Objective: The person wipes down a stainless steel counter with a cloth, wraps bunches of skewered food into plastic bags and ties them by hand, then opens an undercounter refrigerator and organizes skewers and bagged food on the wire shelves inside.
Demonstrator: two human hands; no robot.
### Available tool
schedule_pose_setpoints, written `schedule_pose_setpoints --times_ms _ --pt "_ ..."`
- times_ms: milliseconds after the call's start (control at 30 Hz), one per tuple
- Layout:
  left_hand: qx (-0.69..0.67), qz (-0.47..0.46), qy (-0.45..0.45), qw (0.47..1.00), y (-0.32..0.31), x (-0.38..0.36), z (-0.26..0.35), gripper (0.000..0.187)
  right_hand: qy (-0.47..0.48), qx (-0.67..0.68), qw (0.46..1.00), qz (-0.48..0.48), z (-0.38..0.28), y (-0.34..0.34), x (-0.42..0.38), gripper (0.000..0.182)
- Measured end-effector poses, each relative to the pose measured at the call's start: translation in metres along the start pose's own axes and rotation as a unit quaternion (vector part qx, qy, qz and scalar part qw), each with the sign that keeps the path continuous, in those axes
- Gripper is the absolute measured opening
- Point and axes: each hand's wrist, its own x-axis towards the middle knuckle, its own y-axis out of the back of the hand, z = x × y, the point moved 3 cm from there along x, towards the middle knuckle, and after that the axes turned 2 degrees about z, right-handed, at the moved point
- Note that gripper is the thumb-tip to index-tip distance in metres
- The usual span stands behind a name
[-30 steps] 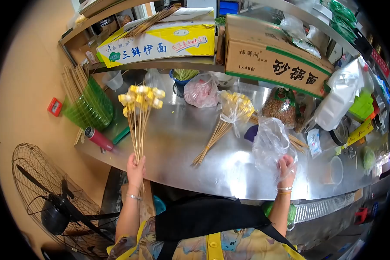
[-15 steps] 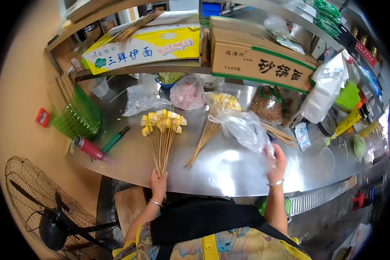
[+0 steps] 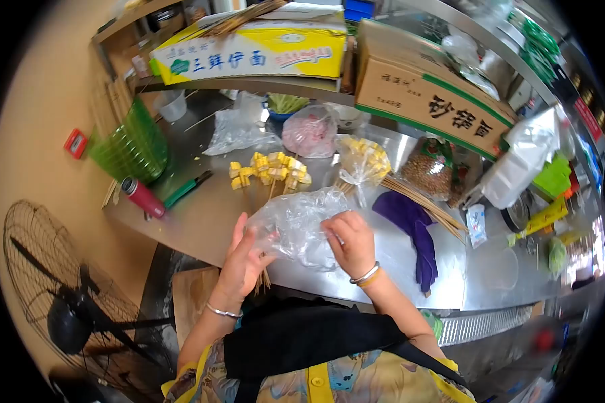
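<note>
The metal tabletop (image 3: 185, 218) spans the middle, with a clear plastic bag (image 3: 302, 225) above its front part. Clocked from that bag, a loose bunch of skewers (image 3: 272, 166) shows yellow-and-white heads at 11, its sticks passing behind the bag. A bagged bunch of skewers (image 3: 365, 161) lies between 1 and 2, a purple cloth (image 3: 422, 245) at 3. The left hand (image 3: 240, 263), at 8, has fingers parted against the bag; I cannot tell whether they grip. The right hand (image 3: 353, 243), toward 4, pinches it.
</note>
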Motion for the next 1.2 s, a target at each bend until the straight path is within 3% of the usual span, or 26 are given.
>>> schedule_pose_setpoints --times_ms 100,167,233,267,300,367,433,467,500,567,600,633,700,733,767,800,833,867,900,933,967,1000,1067,1200 --pt "-0.044 0.078 0.0 0.996 0.018 0.014 -0.005 0.077 0.024 0.032 0.999 -0.005 -0.016 -0.019 0.001 0.013" --pt "0.026 0.063 -0.076 0.995 0.028 0.018 0.001 0.077 0.02 0.036 0.998 -0.04 -0.009 -0.029 -0.001 0.008" --pt "0.009 0.076 -0.084 0.994 0.028 0.008 0.012 0.075 -0.239 0.24 0.941 0.029 0.024 -0.041 -0.009 0.006" --pt "0.031 0.077 -0.097 0.992 0.032 0.004 0.018 0.073 -0.239 0.243 0.94 0.025 0.035 -0.042 -0.008 0.006" --pt "0.054 0.077 -0.108 0.99 0.035 -0.001 0.024 0.072 -0.306 0.377 0.872 0.061 0.052 -0.04 -0.008 0.006" --pt "0.06 0.075 -0.116 0.989 0.042 -0.008 0.033 0.065 -0.409 0.589 0.682 0.141 0.058 -0.03 -0.002 0.006" --pt "0.245 0.116 -0.192 0.943 0.053 -0.016 0.046 0.053 -0.424 0.63 0.631 0.158 0.063 -0.022 0.006 0.006" --pt "0.311 0.153 -0.242 0.906 0.054 -0.021 0.052 0.041 -0.42 0.623 0.639 0.165 0.061 -0.021 0.008 0.009" --pt "0.31 0.152 -0.243 0.906 0.058 -0.02 0.054 0.041 -0.419 0.623 0.64 0.164 0.058 -0.024 0.008 0.009" --pt "0.193 0.227 -0.238 0.924 0.077 -0.02 0.057 0.034 -0.384 0.623 0.679 0.07 0.048 -0.038 0.008 0.012" --pt "0.037 0.229 -0.158 0.96 0.088 -0.019 0.058 0.025 -0.356 0.614 0.704 0.016 0.044 -0.048 0.011 0.018" --pt "0.036 0.232 -0.159 0.959 0.107 -0.018 0.066 0.025 -0.356 0.615 0.703 0.014 0.041 -0.054 0.01 0.018" --pt "-0.103 0.227 -0.14 0.958 0.152 -0.012 0.08 0.02 -0.266 0.644 0.709 -0.107 0.015 -0.062 0.019 0.031" --pt "-0.093 0.203 -0.183 0.957 0.161 -0.015 0.097 0.021 -0.253 0.695 0.656 -0.15 0.012 -0.068 0.019 0.048" --pt "-0.084 0.178 -0.228 0.954 0.164 -0.015 0.112 0.021 -0.255 0.696 0.654 -0.15 0.015 -0.079 0.011 0.048" --pt "-0.061 0.258 -0.292 0.919 0.161 -0.016 0.126 0.025 -0.336 0.737 0.571 -0.134 0.023 -0.1 -0.005 0.052" --pt "-0.076 0.248 -0.321 0.911 0.151 -0.021 0.138 0.025 -0.41 0.766 0.48 -0.118 0.029 -0.121 -0.02 0.056" --pt "-0.086 0.264 -0.364 0.889 0.159 -0.019 0.147 0.026 -0.443 0.674 0.571 -0.153 0.032 -0.146 -0.034 0.067" --pt "-0.095 0.281 -0.403 0.866 0.168 -0.018 0.155 0.026 -0.501 0.495 0.687 -0.178 0.035 -0.176 -0.049 0.084" --pt "-0.093 0.283 -0.402 0.866 0.169 -0.016 0.155 0.026 -0.457 0.326 0.804 -0.195 0.027 -0.187 -0.048 0.092" --pt "-0.094 0.29 -0.395 0.867 0.166 -0.013 0.15 0.025 -0.394 0.144 0.885 -0.202 0.019 -0.195 -0.047 0.1" --pt "-0.094 0.296 -0.387 0.868 0.164 -0.01 0.147 0.025 -0.399 0.146 0.883 -0.201 0.017 -0.21 -0.052 0.1" --pt "-0.075 0.286 -0.364 0.883 0.162 0.001 0.138 0.024 -0.429 -0.041 0.89 -0.148 0.019 -0.232 -0.053 0.105" --pt "-0.032 0.242 -0.33 0.912 0.156 0.021 0.125 0.028 -0.44 -0.082 0.884 -0.137 0.011 -0.235 -0.039 0.104"
